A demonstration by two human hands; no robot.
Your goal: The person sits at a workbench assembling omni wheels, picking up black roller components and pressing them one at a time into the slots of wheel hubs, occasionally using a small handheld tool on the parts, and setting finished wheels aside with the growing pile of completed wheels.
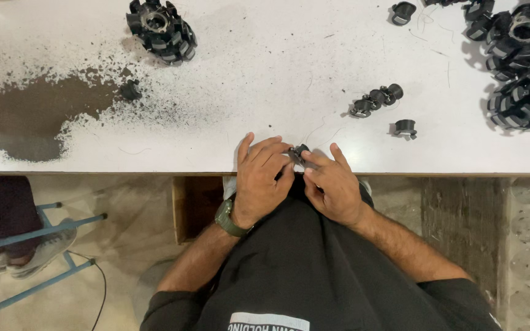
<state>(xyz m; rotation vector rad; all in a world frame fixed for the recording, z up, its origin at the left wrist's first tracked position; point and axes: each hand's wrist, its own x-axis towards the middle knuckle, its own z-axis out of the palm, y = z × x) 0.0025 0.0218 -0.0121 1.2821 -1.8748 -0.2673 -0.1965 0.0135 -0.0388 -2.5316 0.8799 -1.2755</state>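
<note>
My left hand and my right hand meet at the front edge of the white table. Between their fingertips they pinch a small black plastic part. The left wrist wears a dark green watch. A row of small black parts lies on the table beyond the right hand, with a single black part beside it.
A black toothed wheel assembly sits far left, a pile of similar assemblies far right. A small black piece lies by the worn brown patch. Another person's shoe rests on a blue stool frame lower left.
</note>
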